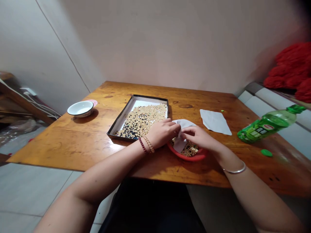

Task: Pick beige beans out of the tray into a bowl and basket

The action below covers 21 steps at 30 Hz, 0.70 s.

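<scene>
My left hand (161,132) and my right hand (198,137) meet above a red bowl (187,158) near the front edge of the table. Both are closed, fingers pinching a piece of white paper (179,145) between them. Part of that paper hangs down into the bowl, over the mixed beans (190,149) inside. More white shows behind my fingers along the far side of the bowl. Left of the bowl, a shallow black-edged tray (123,115) holds many pale beans (152,113) and dark beans (132,131). My fingertips partly hide the paper.
A white enamel bowl (80,109) stands at the left on the wooden table (97,142). To the right lie another white sheet (215,121) and a green bottle cap (266,152). An uncapped-looking green drink bottle (267,124) appears tilted in this view.
</scene>
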Tool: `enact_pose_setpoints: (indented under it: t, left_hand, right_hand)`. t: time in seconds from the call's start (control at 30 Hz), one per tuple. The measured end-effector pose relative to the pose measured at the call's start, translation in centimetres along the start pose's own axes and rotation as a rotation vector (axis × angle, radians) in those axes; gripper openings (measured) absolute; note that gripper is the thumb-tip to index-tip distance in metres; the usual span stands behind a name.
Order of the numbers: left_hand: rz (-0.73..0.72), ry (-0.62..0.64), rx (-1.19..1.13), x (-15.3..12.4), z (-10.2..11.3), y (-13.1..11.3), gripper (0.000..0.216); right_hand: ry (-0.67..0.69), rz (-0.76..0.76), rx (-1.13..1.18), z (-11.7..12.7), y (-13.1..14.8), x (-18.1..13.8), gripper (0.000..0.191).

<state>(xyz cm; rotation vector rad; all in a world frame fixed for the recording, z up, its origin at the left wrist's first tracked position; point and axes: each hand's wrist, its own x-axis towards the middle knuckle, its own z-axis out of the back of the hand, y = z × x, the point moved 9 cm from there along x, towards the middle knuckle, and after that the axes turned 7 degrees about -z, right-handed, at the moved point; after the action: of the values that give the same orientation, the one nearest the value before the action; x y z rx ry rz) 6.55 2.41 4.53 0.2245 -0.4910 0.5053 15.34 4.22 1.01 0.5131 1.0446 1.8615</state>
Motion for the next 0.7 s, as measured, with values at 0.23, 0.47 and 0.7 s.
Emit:
enact_pose_setpoints:
  t: [0.23,0.47,0.7]
  left_hand:
    - [0.015,0.101,0.06,0.2,0.0,0.2,0.014]
    - [0.412,0.27,0.255,-2.4,-0.3,6.0,0.021]
    - [0.523,0.497,0.255,-4.4,-2.4,8.1,0.025]
  right_hand:
    - [-0.119,-0.055,0.014,0.9,-0.9,0.0,0.022]
    - [-0.214,-0.109,-0.058,1.6,-1.7,0.1,0.013]
    - [-0.179,-0.064,-0.13,1.1,-1.1,-0.1,0.015]
